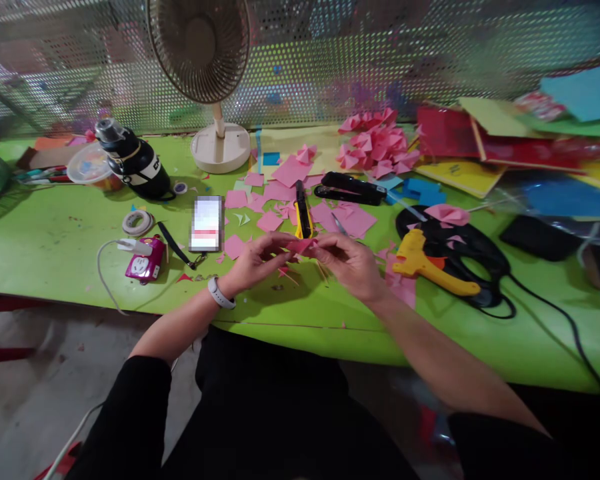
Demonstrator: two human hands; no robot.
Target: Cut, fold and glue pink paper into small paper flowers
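A small folded piece of pink paper (304, 247) is pinched between my two hands, just above the green table's front part. My left hand (260, 259), with a pale band on its wrist, grips the paper's left side. My right hand (349, 264) closes thumb and finger on its right side. Right behind the paper lies a yellow and black utility knife (304, 212). Pink paper squares (294, 172) and scraps are spread around it. A black stapler (350, 189) rests a little farther back. Part of the folded paper is hidden by my fingers.
A heap of folded pink paper pieces (380, 148) sits at the back. To the right lie a yellow glue gun (425, 263) and a black mask-shaped pad (460, 243). On the left are a phone (206, 223), a power adapter (146, 261), a black bottle (137, 163) and a fan (220, 148).
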